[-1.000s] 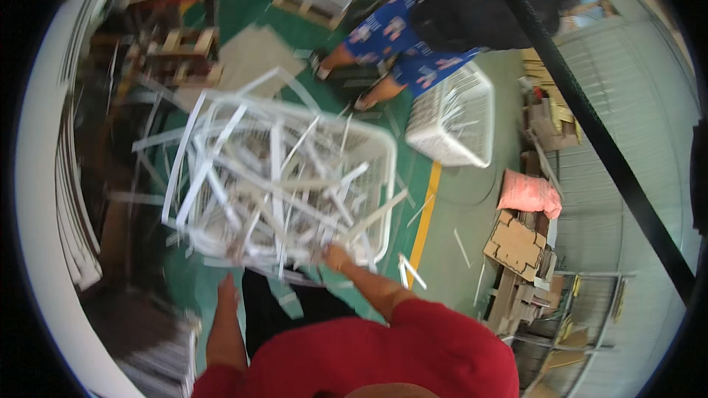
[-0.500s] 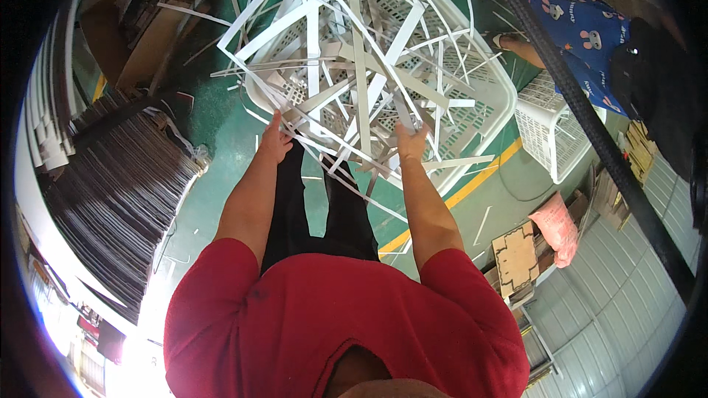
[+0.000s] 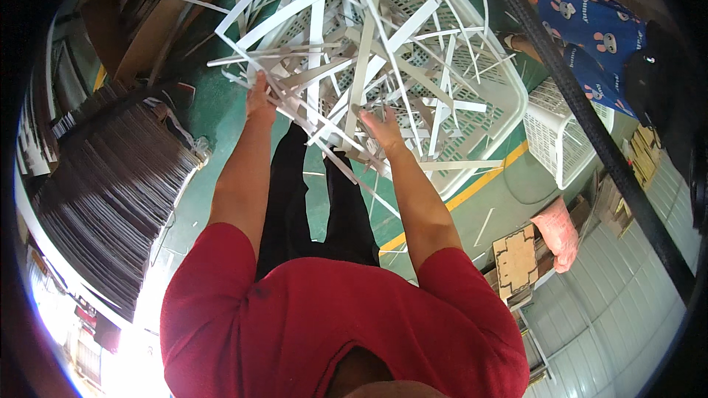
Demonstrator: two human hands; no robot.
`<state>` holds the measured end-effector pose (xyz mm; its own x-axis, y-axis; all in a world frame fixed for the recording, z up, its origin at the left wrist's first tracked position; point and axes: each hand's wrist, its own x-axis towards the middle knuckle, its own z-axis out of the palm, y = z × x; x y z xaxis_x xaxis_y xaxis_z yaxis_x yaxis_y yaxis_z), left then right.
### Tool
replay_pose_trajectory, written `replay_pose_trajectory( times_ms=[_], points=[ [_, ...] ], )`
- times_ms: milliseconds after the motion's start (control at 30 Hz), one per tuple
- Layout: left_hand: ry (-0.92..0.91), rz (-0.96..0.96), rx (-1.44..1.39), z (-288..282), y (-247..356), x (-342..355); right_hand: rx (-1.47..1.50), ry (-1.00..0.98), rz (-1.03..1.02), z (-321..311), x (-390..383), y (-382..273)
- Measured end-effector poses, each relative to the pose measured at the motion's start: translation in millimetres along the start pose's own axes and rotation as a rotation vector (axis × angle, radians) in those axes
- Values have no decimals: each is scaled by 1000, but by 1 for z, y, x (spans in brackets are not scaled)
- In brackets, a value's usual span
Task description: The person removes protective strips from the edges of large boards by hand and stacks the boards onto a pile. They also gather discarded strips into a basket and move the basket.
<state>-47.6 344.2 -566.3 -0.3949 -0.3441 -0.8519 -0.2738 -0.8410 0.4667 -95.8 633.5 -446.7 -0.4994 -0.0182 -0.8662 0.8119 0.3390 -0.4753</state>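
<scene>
A heap of long, thin white strips [image 3: 317, 51], tangled and pointing every way, fills a large white plastic basket [image 3: 505, 107] in front of me. At the basket's near left side, my left hand [image 3: 260, 102] is closed around the ends of several strips; its far fingers are partly hidden. My right hand [image 3: 382, 130] reaches into the near middle of the heap, thumb and fingers apart and touching the strips. Some strip ends stick out past the basket's rim, toward my legs and to the left.
Stacked dark sheets [image 3: 110, 191] stand on the left, below a cardboard box [image 3: 140, 44]. A smaller white crate [image 3: 557, 133] is at the right, near a person in blue patterned clothing [image 3: 597, 37]. A thick black braided cable [image 3: 590, 118] crosses the right side. A pink sack [image 3: 557, 232] lies lower right.
My left hand has moved farther forward and slightly left along the heap's edge, and strip ends there have shifted. My right hand has moved left across the strips.
</scene>
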Motion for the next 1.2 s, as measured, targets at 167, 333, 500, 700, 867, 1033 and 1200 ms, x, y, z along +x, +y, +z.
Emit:
replay_pose_trajectory(
  times_ms=[167,333,500,700,867,1033,1200],
  points=[
    [202,40,191,33,2,-10,-343,-98,-71,43,33,27],
    [-92,-59,265,40,-4,-24,-623,-108,-147,52,23,47],
    [0,320,840,88,-48,-100,-702,-12,-271,37,-15,34],
    [-277,-41,497,171,-62,-237,-142,287,-398,0,-69,61],
    [-438,-422,-50,232,-55,-330,63,472,-603,-81,-118,21],
    [-683,-625,-188,268,-58,-397,-150,373,-710,-191,-182,0],
    [-882,-942,-284,265,-56,-467,-165,340,-539,-240,-293,-32]
  ],
)
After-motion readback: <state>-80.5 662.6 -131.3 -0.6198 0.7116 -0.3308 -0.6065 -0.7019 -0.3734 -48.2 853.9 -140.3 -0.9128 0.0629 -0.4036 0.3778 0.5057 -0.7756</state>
